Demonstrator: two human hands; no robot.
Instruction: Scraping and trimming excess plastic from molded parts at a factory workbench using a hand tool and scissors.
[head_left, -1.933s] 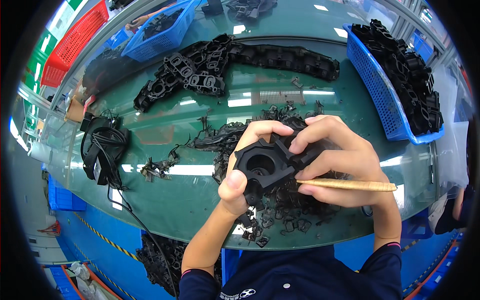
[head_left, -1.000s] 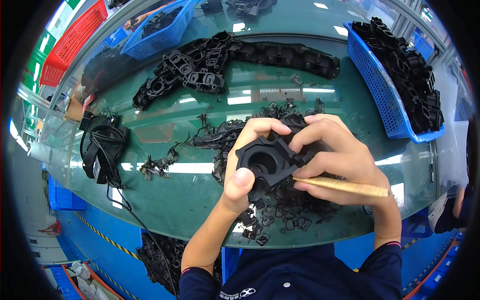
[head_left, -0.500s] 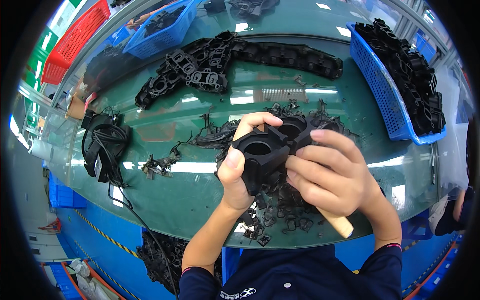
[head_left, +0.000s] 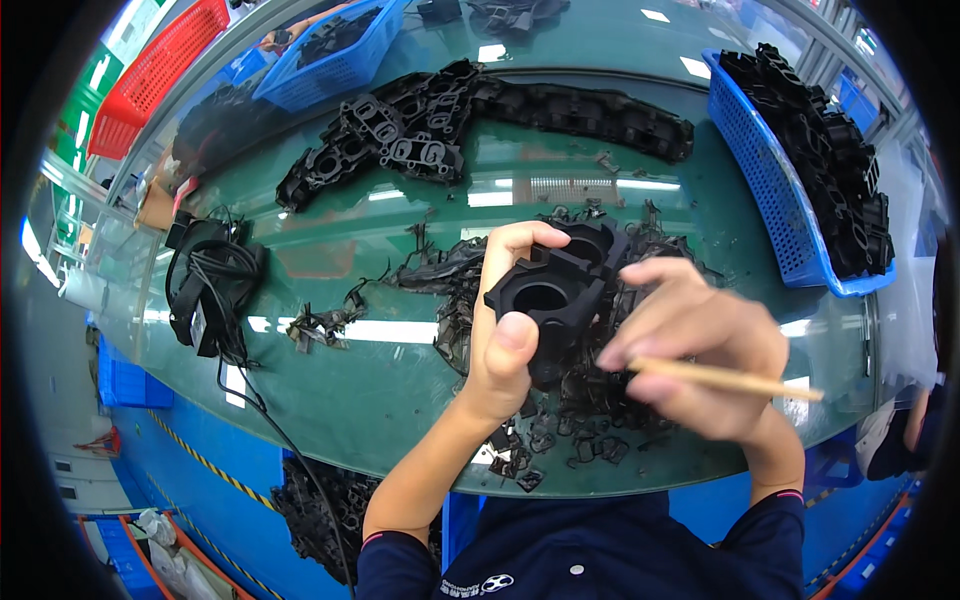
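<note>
My left hand point(head_left: 503, 345) grips a black moulded plastic part point(head_left: 566, 318) with two round openings, its thumb on the near side and fingers around the far left. In my right hand point(head_left: 712, 345), smeared by motion, is a tool with a pale wooden handle point(head_left: 750, 379); the handle sticks out to the right. The tool's working end cannot be made out. That hand is just right of the part, apparently apart from it. Beneath both hands lies a heap of black plastic scraps point(head_left: 455, 270), with small trimmed bits point(head_left: 590, 440) nearer me.
Long black moulded parts point(head_left: 590, 120) lie across the back of the green table point(head_left: 390, 400). A blue basket point(head_left: 770, 190) full of black parts stands at right, another blue basket point(head_left: 335, 75) at back left. Black cables point(head_left: 212, 280) lie left; a red basket point(head_left: 160, 75) is beyond.
My right hand has moved off the part to the right, and the wooden handle has swung from pointing toward me to pointing right. The held part has shifted slightly right and tilted.
</note>
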